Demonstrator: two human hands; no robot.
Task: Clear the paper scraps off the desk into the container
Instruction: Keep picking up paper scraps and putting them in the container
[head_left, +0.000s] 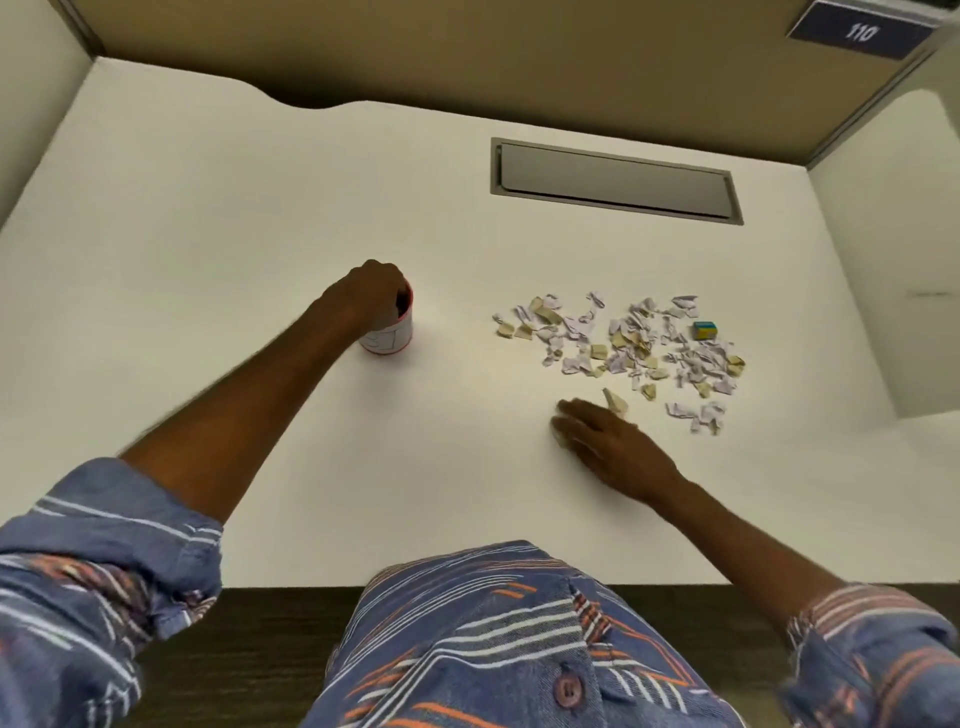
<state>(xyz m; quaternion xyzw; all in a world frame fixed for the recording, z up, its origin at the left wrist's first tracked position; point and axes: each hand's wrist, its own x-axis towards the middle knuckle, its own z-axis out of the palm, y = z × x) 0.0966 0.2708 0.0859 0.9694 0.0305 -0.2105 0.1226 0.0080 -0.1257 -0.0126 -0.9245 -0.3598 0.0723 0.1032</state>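
Dozens of paper scraps (623, 348) sit piled at 2 o'clock on the desk (260, 208), nearly all uncleared. Container (390, 327) at 11 o'clock, left hand (371, 293) wrapped around its rim. Right hand (608, 441) flat, fingers spread, at the pile's near edge (blurred; grip unclear). Small blue-yellow eraser (705, 330) mixed in.

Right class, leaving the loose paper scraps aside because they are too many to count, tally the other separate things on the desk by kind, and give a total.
Hands: 2, the left hand and the right hand
Containers: 1, the white cup
Small blue blocks: 1
Grey hatches set in the desk: 1
Total: 5
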